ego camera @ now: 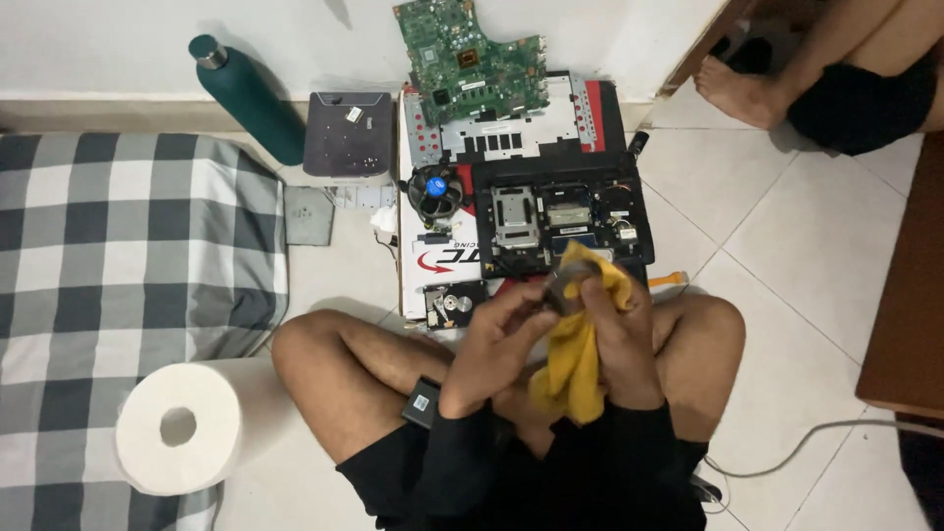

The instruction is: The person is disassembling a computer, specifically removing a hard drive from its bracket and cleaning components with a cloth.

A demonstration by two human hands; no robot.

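Two hands rub a small metal part with a yellow cloth, above crossed legs on the tiled floor.

The left hand pinches a small grey part, perhaps a heatsink, though it is mostly hidden; the right hand is closed around the yellow cloth pressed against it. Just beyond lies an opened laptop base, with a hard drive near left and a cooling fan farther left. A green motherboard leans against the far wall. A teal bottle, checked cushion and paper roll sit left.
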